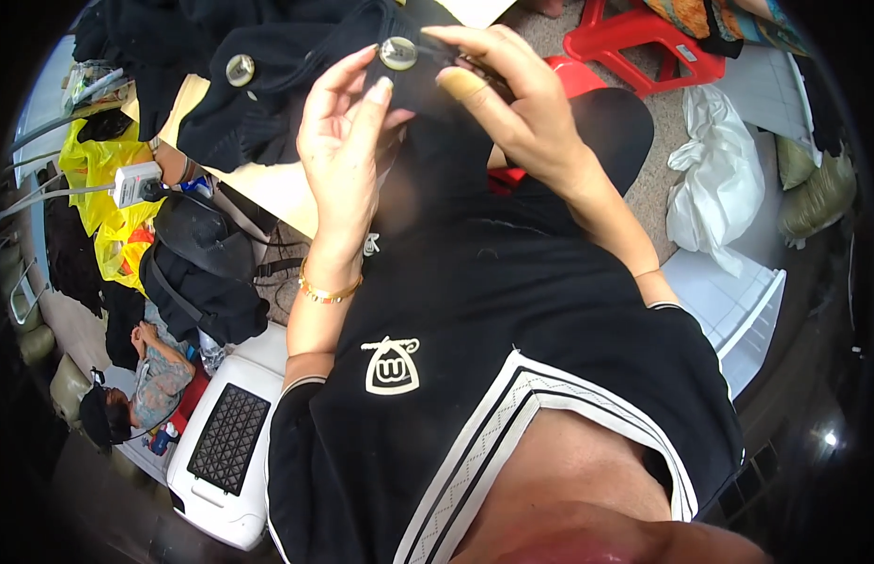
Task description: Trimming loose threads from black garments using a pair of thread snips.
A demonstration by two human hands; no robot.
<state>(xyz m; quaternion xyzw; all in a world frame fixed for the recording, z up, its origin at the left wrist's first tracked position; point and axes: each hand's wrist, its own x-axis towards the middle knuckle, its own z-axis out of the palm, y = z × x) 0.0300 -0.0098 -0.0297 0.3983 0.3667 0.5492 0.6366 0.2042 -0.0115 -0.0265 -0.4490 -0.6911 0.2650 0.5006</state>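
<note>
Just under the camera, we've got a black shirt [428, 310] with a white-striped collar [503, 395] and a pale badge [392, 371] on the chest. Up the left arm, a gold-coloured bracelet [329, 291] circles the wrist, and on to the left hand [348, 141]: narrowed, thumb and fingers holding black cloth [211, 122], its fingertips right beside a round, shiny button [398, 54]. That button sits between the two hands, nearer the left. Across from it, the right hand [526, 103] is curved, a yellow wrap [462, 86] on one digit, something dark between its fingers; too blurred, I cannot tell what, or whether it's gripped. A second button [240, 70] lies on the cloth, over to the left, with pale paper [268, 193] below it.

Farther out on the left, a white socket block [132, 185] with a plug in it, a yellow plastic bag [122, 244] beside it, then a black bag [197, 244] and a white box [211, 522] with a dark grille. Over on the right, a red stool [644, 42], a crumpled white bag [714, 179] on the floor, stuffed sacks [818, 197] beyond. And away at lower left, another person [160, 385] in a patterned top, hands together.
</note>
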